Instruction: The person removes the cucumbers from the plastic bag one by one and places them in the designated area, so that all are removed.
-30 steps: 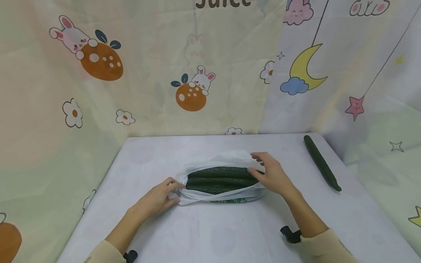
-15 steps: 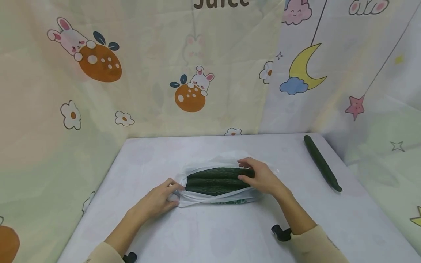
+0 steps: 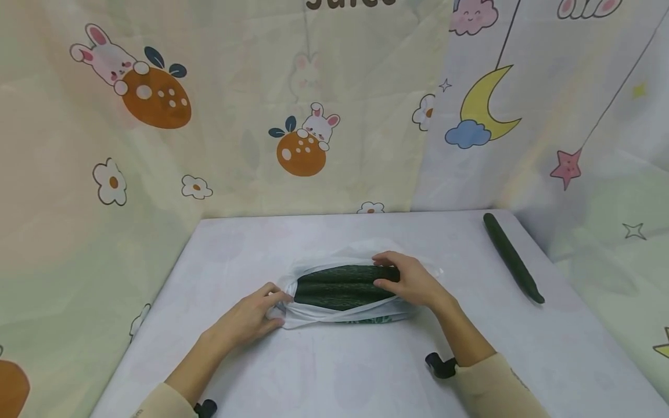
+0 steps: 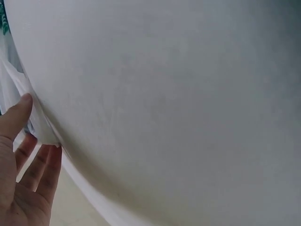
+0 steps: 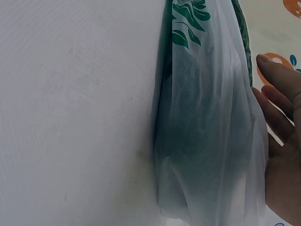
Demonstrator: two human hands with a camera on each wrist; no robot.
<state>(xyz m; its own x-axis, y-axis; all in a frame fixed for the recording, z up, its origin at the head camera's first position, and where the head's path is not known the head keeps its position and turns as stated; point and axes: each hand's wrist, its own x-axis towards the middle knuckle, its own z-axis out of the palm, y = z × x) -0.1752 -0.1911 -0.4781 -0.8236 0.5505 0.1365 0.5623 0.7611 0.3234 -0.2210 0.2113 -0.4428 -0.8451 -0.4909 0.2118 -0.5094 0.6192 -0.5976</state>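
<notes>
Dark green cucumbers (image 3: 334, 288) lie side by side in the mouth of a thin white plastic bag (image 3: 313, 314). The bag rests on the table, and in the right wrist view its side (image 5: 202, 117) shows a green leaf print. My left hand (image 3: 253, 315) is at the bag's left end; in the left wrist view its thumb and fingers (image 4: 44, 174) pinch the bag's edge. Over the right end of the cucumbers, my right hand (image 3: 415, 281) has thumb and fingers spread apart, hiding that end. The right wrist view shows its thumb (image 5: 277, 75) raised off the bag.
A single cucumber (image 3: 513, 258) lies at the far right of the white-covered table (image 3: 345, 371), near the edge. Printed cloth (image 3: 235, 116) with rabbits and flowers hangs behind and at the sides. Black wrist cameras (image 3: 441, 366) sit at the cuffs.
My right hand has moved left from the bag's right edge to over the cucumbers, its thumb and fingers still spread. My left hand stays at the bag's left end.
</notes>
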